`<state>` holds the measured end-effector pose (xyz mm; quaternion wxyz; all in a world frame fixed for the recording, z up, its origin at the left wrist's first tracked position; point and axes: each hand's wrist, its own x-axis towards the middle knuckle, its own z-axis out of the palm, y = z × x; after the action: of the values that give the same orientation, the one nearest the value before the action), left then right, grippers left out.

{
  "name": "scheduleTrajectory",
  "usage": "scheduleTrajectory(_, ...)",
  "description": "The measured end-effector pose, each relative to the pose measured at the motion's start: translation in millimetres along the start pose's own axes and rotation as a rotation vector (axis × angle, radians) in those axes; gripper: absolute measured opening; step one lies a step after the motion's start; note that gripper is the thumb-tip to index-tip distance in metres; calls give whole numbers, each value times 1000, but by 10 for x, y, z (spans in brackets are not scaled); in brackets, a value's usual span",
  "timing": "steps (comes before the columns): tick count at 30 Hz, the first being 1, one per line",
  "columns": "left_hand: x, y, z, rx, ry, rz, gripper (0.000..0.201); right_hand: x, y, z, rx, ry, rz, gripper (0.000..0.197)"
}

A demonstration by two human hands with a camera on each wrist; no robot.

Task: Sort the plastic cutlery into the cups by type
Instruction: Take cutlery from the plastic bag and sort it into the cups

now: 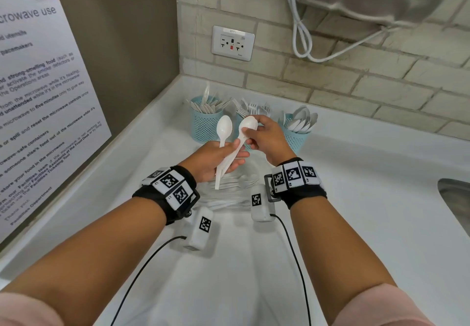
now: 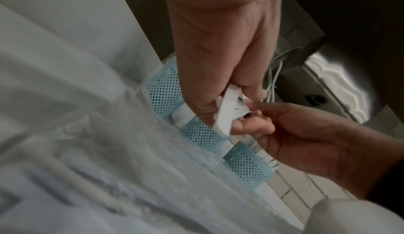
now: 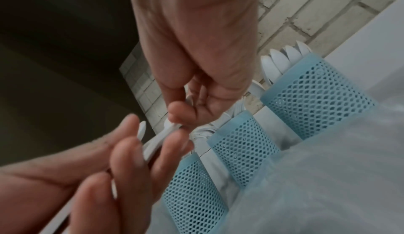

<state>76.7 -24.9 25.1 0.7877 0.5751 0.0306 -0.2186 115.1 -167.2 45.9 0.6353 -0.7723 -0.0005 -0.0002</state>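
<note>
Spoons fill both hands above the white tabletop (image 1: 356, 198). The left hand (image 1: 216, 159) curls its fingers and thumb round a small bundle of white plastic cutlery (image 1: 223, 165), handles pointing down toward 6 o'clock; one spoon (image 1: 224, 128) stands up out of the bundle with its bowl toward 12 o'clock. The right hand (image 1: 267, 139) pinches the bowl of a second spoon (image 1: 248, 125) between thumb and fingertips, and this spoon's handle runs down at about 7 o'clock into the left hand's bundle. In the left wrist view the right hand's fingers (image 2: 258, 125) meet the left hand's fingers at the white handles.

Three blue mesh cups stand in a row at 12 o'clock from the hands, near the brick wall (image 1: 356, 76). The left cup (image 1: 203, 125) seems to hold knives, the middle cup (image 3: 242, 144), mostly hidden behind the hands in the head view, holds forks (image 1: 254, 108), and the right cup (image 1: 295, 139) holds spoons. More loose white cutlery (image 1: 236, 182) lies on the tabletop under the hands, at 6 o'clock from the cups. A power socket (image 1: 232, 43) sits on the wall above the cups, and the edge of a metal sink (image 1: 455, 198) shows at 3 o'clock.
</note>
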Motion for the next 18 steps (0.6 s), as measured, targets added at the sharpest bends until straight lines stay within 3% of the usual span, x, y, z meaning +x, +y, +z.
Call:
scheduleTrajectory(6,-22,-9,91,129,-11,4,31,-27,-59,33,-39,-41,-63,21)
scheduleTrajectory(13,-6,-32,118,239,-23,-17,28,-70,-21,57,-139,-147,-98,26)
scheduleTrajectory(15,-1,-38,99,203,-38,-44,33,-29,12,53,-143,-57,-102,23)
scheduleTrajectory(18,22,-48,27,-18,-1,-120,49,21,7,11,-175,195,-177,19)
